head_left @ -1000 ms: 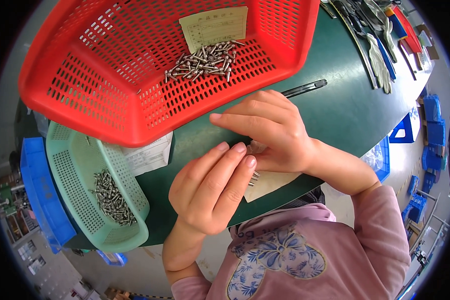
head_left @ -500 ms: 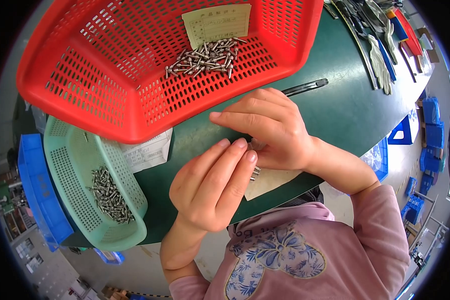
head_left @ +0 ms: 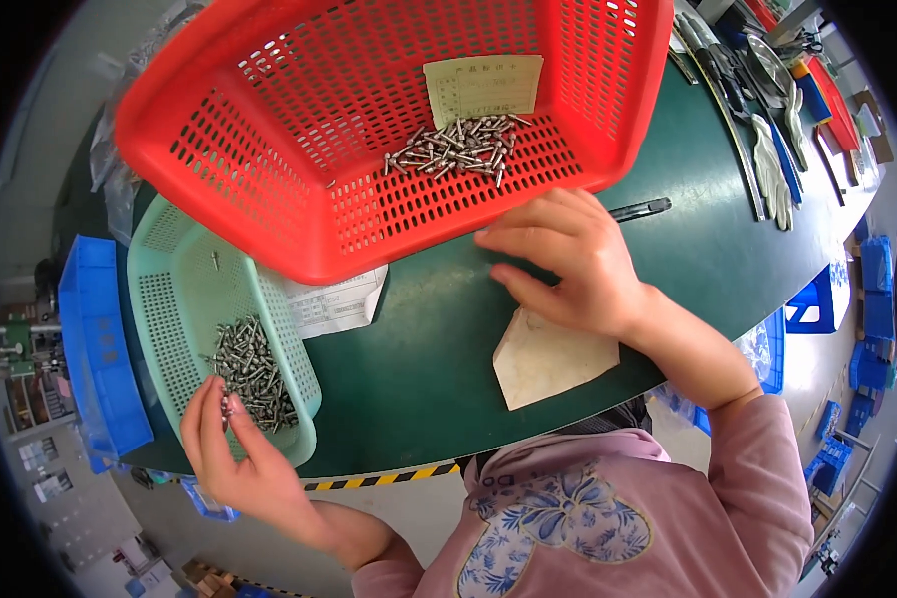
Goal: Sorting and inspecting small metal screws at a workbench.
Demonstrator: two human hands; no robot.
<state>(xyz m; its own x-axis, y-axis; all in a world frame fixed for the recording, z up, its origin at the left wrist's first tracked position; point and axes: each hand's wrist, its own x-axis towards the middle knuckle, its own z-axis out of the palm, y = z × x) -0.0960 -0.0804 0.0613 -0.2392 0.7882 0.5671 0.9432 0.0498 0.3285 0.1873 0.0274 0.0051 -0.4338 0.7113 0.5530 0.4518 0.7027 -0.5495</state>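
Observation:
My left hand is over the near edge of the light green basket, its thumb and fingers closed on a few small metal screws. Beside those fingers lies a heap of similar screws in that basket. My right hand hovers over the table by the near rim of the red basket. Its thumb and fingers are apart, and nothing shows between them. Inside the red basket is a loose pile of longer shiny metal bolts, with a pale yellow card leaning behind it.
A beige cloth or paper piece lies on the green table below my right hand. A white printed sheet sits between the baskets. Near the red basket is a black tool; gloves and tools lie far right. A blue bin stands at left.
My left hand has moved from the middle, beside my right hand, leftward to the green basket. My right hand's fingers have come away from the left's, and the view has shifted.

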